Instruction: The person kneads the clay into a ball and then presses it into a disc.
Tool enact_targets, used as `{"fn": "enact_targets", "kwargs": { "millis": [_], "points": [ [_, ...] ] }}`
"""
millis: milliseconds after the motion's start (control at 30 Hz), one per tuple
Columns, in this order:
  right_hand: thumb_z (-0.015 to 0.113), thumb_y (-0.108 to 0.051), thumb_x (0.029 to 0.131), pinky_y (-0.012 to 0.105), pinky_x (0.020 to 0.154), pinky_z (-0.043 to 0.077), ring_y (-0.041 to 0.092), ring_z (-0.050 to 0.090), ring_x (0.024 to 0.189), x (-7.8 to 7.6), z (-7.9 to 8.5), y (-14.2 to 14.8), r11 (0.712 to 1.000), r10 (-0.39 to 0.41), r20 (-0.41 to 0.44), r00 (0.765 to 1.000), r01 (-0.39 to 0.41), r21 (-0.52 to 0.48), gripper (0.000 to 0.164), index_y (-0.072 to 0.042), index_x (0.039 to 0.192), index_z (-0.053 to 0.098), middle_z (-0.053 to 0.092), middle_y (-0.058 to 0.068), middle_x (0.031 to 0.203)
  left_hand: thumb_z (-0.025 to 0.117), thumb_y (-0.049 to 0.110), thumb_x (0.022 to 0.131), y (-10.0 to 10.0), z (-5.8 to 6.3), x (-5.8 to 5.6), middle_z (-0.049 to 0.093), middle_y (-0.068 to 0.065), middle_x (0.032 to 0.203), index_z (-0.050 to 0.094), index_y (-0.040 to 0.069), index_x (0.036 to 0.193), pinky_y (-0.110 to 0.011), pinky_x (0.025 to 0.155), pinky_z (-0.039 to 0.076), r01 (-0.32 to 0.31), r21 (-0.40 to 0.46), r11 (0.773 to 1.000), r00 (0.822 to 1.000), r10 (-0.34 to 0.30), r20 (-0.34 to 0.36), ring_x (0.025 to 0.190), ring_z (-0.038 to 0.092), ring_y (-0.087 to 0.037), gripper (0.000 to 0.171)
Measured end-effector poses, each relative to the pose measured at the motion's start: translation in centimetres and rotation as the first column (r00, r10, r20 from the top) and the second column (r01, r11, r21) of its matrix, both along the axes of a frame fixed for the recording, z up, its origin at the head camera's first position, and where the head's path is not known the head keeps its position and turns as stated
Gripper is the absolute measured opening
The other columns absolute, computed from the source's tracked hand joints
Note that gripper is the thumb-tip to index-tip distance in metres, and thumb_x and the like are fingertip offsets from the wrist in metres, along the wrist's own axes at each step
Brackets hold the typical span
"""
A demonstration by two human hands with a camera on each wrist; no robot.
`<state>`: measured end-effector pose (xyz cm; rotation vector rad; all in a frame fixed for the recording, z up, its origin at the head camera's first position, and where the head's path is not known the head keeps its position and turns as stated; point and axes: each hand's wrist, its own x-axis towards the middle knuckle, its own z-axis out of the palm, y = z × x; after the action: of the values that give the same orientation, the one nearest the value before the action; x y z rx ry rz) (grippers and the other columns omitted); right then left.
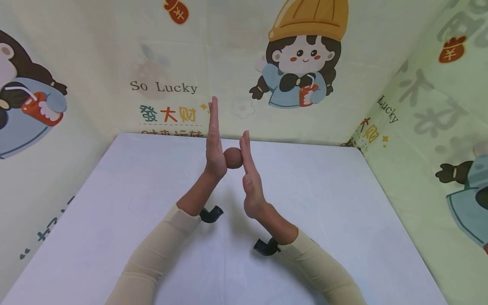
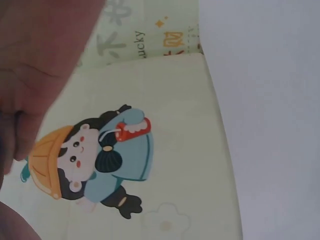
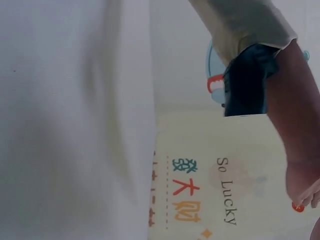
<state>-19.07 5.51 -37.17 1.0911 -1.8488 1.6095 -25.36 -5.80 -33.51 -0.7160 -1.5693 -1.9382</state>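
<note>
A small brown ball (image 1: 233,158) sits between the two raised hands in the head view. On its left the left hand (image 1: 216,140) stands upright, fingers straight and pointing away, with the heel of the palm against the ball. The right hand (image 1: 250,176) has straight fingers too, and they press the ball's right side. Its thumb lies along the palm. In the left wrist view, part of a hand (image 2: 40,60) fills the upper left corner. The right wrist view has the left forearm (image 3: 295,100) at the right; the ball does not show there.
Below the hands lies a white table (image 1: 324,203) with soft arm shadows on it. Printed cloth walls (image 1: 228,55) with cartoon figures surround it at the back and sides. Each wrist carries a black camera mount, the left (image 1: 211,214) and the right (image 1: 266,247).
</note>
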Motion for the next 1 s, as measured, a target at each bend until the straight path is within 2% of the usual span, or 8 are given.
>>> {"fn": "enact_targets", "kwargs": {
  "millis": [267,467,667,1000],
  "points": [
    [0.018,-0.061,0.109,0.057,0.126,0.001,0.038,-0.004,0.160,0.2,0.9,0.0,0.998,0.046,-0.024,0.999,-0.047,-0.035,0.091,0.012,0.162,0.004,-0.004,0.021,0.174,0.017,0.027,0.105,-0.2,-0.8,-0.6,0.007,-0.007,0.177,0.013,0.005,0.168,-0.037,0.126,0.000,0.030,-0.049,0.998,0.998,-0.028,0.054,0.159,0.002,-0.008,0.067],
    [0.020,-0.062,0.109,0.056,0.126,0.001,0.038,-0.004,0.160,0.2,1.4,0.1,0.997,0.050,-0.029,0.998,-0.052,-0.059,0.093,0.012,0.162,0.003,-0.004,0.019,0.175,0.017,0.027,0.104,0.1,-1.6,-0.7,0.007,-0.005,0.177,0.011,0.007,0.169,-0.042,0.126,-0.003,0.052,-0.131,0.990,0.998,-0.047,0.042,0.160,-0.004,-0.010,0.069],
    [0.019,-0.063,0.109,0.055,0.126,0.001,0.037,-0.004,0.161,0.3,2.0,0.3,0.998,0.011,-0.037,0.999,-0.013,-0.064,0.093,0.013,0.162,0.005,-0.003,0.020,0.174,0.016,0.029,0.105,0.7,-2.4,-0.3,0.006,-0.007,0.177,0.010,0.006,0.169,-0.043,0.126,-0.002,0.100,-0.187,0.977,0.995,-0.098,0.019,0.160,-0.006,-0.013,0.069],
    [0.020,-0.064,0.108,0.054,0.127,0.003,0.033,-0.004,0.161,0.0,2.8,0.7,0.996,-0.010,-0.010,1.000,0.009,-0.086,0.093,0.009,0.163,0.005,-0.005,0.017,0.175,0.014,0.024,0.105,2.0,-3.4,0.6,0.005,-0.008,0.177,0.010,0.004,0.168,-0.045,0.127,-0.003,0.191,-0.202,0.961,0.982,-0.189,0.030,0.161,-0.006,-0.016,0.066]
  ]
}}
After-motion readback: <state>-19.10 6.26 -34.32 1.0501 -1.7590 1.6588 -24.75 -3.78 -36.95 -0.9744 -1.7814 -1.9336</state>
